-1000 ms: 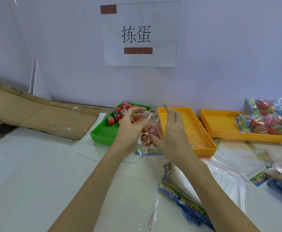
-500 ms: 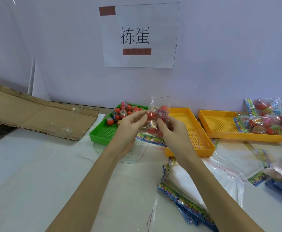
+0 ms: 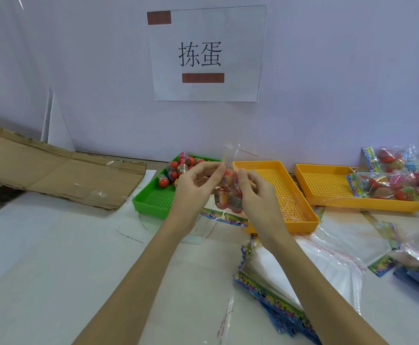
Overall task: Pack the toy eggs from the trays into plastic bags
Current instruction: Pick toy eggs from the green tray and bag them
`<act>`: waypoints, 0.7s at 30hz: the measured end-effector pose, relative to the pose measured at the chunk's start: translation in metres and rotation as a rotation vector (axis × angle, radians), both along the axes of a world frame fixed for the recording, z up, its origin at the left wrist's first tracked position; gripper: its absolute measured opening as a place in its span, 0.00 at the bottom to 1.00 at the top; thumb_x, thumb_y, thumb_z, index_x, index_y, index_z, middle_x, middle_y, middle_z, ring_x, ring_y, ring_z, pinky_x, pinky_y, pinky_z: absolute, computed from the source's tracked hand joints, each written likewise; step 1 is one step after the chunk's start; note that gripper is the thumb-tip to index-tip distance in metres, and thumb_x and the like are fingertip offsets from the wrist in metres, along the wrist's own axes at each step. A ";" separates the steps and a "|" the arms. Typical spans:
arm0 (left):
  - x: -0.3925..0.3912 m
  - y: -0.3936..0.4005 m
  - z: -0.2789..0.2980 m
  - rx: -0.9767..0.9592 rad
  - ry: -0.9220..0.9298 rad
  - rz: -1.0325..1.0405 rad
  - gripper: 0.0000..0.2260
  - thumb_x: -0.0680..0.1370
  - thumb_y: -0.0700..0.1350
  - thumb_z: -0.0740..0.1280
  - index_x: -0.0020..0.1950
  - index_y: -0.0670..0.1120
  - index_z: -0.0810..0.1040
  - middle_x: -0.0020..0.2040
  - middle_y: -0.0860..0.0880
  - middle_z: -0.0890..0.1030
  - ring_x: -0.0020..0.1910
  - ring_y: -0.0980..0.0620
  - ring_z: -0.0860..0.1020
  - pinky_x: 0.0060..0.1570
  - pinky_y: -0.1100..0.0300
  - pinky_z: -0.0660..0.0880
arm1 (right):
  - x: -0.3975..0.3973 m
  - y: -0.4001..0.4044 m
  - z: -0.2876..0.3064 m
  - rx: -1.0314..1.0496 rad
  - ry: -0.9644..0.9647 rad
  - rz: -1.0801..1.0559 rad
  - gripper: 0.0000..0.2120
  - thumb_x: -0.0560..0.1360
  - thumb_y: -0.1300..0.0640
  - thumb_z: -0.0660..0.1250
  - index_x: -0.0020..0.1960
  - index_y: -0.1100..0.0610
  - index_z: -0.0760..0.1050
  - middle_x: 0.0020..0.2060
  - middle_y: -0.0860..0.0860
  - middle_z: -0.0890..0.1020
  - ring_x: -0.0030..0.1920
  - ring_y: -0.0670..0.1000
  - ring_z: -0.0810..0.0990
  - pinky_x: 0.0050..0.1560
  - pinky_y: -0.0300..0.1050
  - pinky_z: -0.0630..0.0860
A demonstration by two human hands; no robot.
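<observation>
A clear plastic bag [image 3: 229, 197] holding several red toy eggs hangs upright between my hands, its colourful printed strip at the bottom. My left hand [image 3: 195, 189] pinches the bag's upper left edge with thumb and forefinger. My right hand [image 3: 257, 195] pinches the upper right side. Just behind my left hand, a green tray [image 3: 151, 202] holds several loose red toy eggs [image 3: 176, 170] at its far end.
Two yellow trays stand to the right, the near one [image 3: 288, 195] without eggs, the far one [image 3: 332, 192] partly covered by filled bags [image 3: 397, 180]. Flat unfilled bags [image 3: 278, 275] lie stacked at the lower right. Flattened cardboard [image 3: 54, 170] lies at the left, by the wall.
The bag has turned upright and settled lower, its eggs sinking to the bottom. Both hands have shifted their pinch up toward the bag's open top.
</observation>
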State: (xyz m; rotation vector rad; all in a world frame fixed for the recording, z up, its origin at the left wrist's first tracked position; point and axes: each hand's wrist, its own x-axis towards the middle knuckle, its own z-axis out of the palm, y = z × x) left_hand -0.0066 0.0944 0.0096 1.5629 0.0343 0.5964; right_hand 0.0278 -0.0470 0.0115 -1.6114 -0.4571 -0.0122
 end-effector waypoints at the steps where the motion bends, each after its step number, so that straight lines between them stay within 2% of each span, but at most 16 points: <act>1: 0.001 -0.001 -0.001 0.004 -0.014 0.045 0.08 0.82 0.46 0.71 0.57 0.45 0.85 0.51 0.47 0.87 0.52 0.48 0.85 0.55 0.52 0.83 | 0.001 0.000 0.001 -0.018 0.003 -0.008 0.16 0.85 0.43 0.59 0.50 0.47 0.82 0.42 0.45 0.86 0.47 0.48 0.85 0.47 0.52 0.86; 4: 0.004 -0.001 -0.004 -0.018 -0.028 0.133 0.05 0.82 0.42 0.71 0.53 0.43 0.86 0.47 0.45 0.87 0.46 0.52 0.84 0.50 0.56 0.82 | 0.002 -0.002 0.002 -0.114 -0.039 -0.042 0.24 0.84 0.40 0.57 0.44 0.52 0.84 0.38 0.53 0.86 0.42 0.54 0.85 0.48 0.60 0.83; 6: 0.005 -0.001 -0.004 -0.090 -0.020 0.137 0.05 0.81 0.40 0.71 0.52 0.41 0.85 0.47 0.43 0.87 0.44 0.54 0.83 0.46 0.61 0.80 | 0.003 -0.003 0.001 -0.155 -0.063 -0.082 0.27 0.84 0.39 0.56 0.43 0.56 0.84 0.35 0.54 0.85 0.40 0.55 0.83 0.47 0.61 0.81; 7: 0.005 -0.001 -0.004 -0.148 -0.012 0.117 0.05 0.81 0.40 0.71 0.53 0.40 0.85 0.48 0.42 0.87 0.45 0.53 0.84 0.46 0.61 0.80 | 0.003 -0.003 0.001 -0.150 -0.050 -0.095 0.27 0.85 0.40 0.55 0.44 0.56 0.85 0.36 0.52 0.85 0.40 0.53 0.83 0.48 0.61 0.81; 10: 0.006 -0.004 -0.005 -0.255 0.000 0.071 0.03 0.81 0.39 0.71 0.54 0.41 0.82 0.49 0.41 0.87 0.47 0.49 0.84 0.49 0.58 0.81 | 0.002 -0.003 0.002 -0.101 0.003 -0.052 0.20 0.85 0.40 0.56 0.50 0.46 0.85 0.41 0.47 0.86 0.46 0.47 0.84 0.51 0.52 0.84; 12: 0.007 -0.004 -0.006 -0.235 -0.007 0.104 0.02 0.81 0.39 0.71 0.54 0.43 0.82 0.46 0.43 0.87 0.46 0.50 0.84 0.50 0.56 0.81 | 0.001 -0.003 0.003 -0.075 0.003 0.012 0.15 0.82 0.40 0.64 0.58 0.46 0.83 0.44 0.46 0.86 0.47 0.46 0.84 0.46 0.45 0.85; 14: 0.006 -0.003 -0.005 -0.253 -0.018 0.104 0.03 0.81 0.38 0.71 0.53 0.43 0.83 0.46 0.44 0.87 0.46 0.50 0.84 0.49 0.56 0.80 | 0.000 -0.003 0.004 -0.085 -0.013 0.030 0.15 0.78 0.45 0.73 0.61 0.50 0.80 0.45 0.48 0.85 0.43 0.46 0.85 0.37 0.39 0.83; 15: 0.006 -0.002 -0.005 -0.265 -0.020 0.085 0.03 0.81 0.39 0.71 0.54 0.43 0.83 0.46 0.44 0.87 0.46 0.50 0.85 0.48 0.56 0.80 | 0.001 -0.003 0.003 -0.112 -0.036 0.019 0.14 0.76 0.48 0.75 0.60 0.50 0.80 0.46 0.49 0.85 0.42 0.45 0.85 0.36 0.38 0.82; 17: 0.005 -0.002 -0.004 -0.254 -0.014 0.052 0.05 0.81 0.41 0.71 0.57 0.43 0.83 0.47 0.44 0.87 0.48 0.50 0.85 0.50 0.54 0.81 | 0.000 -0.004 0.002 -0.173 -0.072 -0.013 0.14 0.76 0.51 0.76 0.60 0.52 0.81 0.47 0.47 0.85 0.45 0.45 0.85 0.42 0.41 0.84; 19: 0.004 -0.003 -0.005 -0.233 -0.005 0.078 0.05 0.81 0.43 0.72 0.56 0.44 0.84 0.45 0.46 0.87 0.46 0.51 0.85 0.49 0.52 0.82 | 0.000 -0.004 0.001 -0.174 -0.062 0.011 0.13 0.77 0.50 0.75 0.60 0.51 0.82 0.47 0.46 0.85 0.47 0.46 0.84 0.46 0.44 0.85; 21: 0.004 -0.001 -0.004 -0.237 0.011 0.116 0.04 0.81 0.41 0.72 0.54 0.43 0.84 0.43 0.48 0.86 0.42 0.53 0.83 0.45 0.56 0.79 | 0.000 -0.003 0.004 -0.088 0.002 0.050 0.10 0.78 0.46 0.73 0.58 0.47 0.82 0.45 0.44 0.85 0.46 0.44 0.85 0.44 0.43 0.84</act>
